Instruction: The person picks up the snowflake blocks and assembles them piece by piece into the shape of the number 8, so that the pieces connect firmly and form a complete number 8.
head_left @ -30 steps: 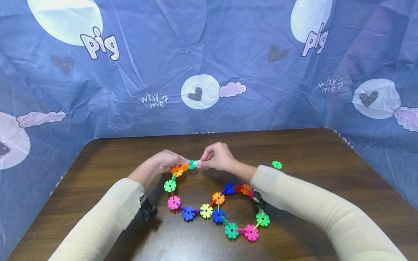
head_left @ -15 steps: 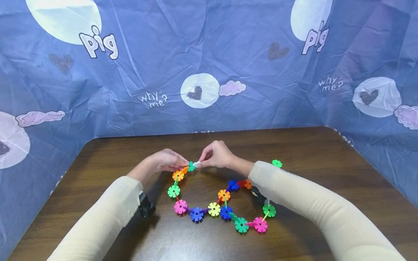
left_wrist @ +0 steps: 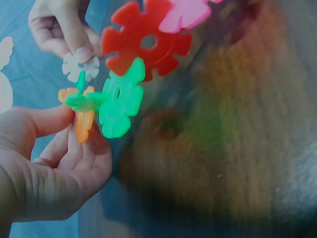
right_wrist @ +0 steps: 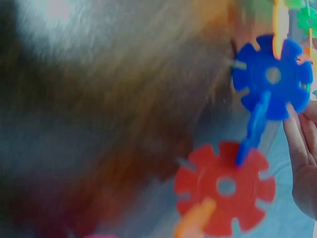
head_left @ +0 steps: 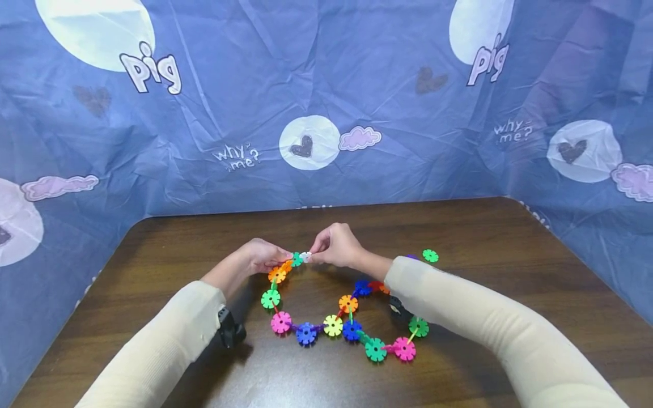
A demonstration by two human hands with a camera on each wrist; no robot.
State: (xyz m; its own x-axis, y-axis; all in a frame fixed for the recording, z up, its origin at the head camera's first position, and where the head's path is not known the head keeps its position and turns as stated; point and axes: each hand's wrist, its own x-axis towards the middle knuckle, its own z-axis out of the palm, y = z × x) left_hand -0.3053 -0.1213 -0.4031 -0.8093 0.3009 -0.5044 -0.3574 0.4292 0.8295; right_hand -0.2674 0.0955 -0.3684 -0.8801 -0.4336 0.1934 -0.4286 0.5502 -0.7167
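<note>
Slotted plastic snowflake discs are joined into a chain (head_left: 306, 334) of many colours that curves below both hands. My left hand (head_left: 262, 258) pinches the chain near its far end, by an orange disc (left_wrist: 85, 119) and a teal-green disc (head_left: 297, 259). Thumb and fingers of my right hand (head_left: 339, 245) pinch a white disc (head_left: 306, 256) at its edge. In the left wrist view the white disc (left_wrist: 80, 68) meets the green one; how deep the slots engage cannot be told. The right wrist view shows a blue disc (right_wrist: 272, 75) and a red disc (right_wrist: 225, 188) up close.
A loose green disc (head_left: 431, 255) lies on the brown table (head_left: 459, 226) beyond the right sleeve, with a purple piece (head_left: 412, 257) partly hidden beside it. The right forearm covers part of the chain's loop. A blue printed cloth (head_left: 204, 113) hangs behind the table.
The lower part of the chain has swung to the right and slightly away. Both hands stay in nearly the same place, keeping their pinch on the green end and the white disc.
</note>
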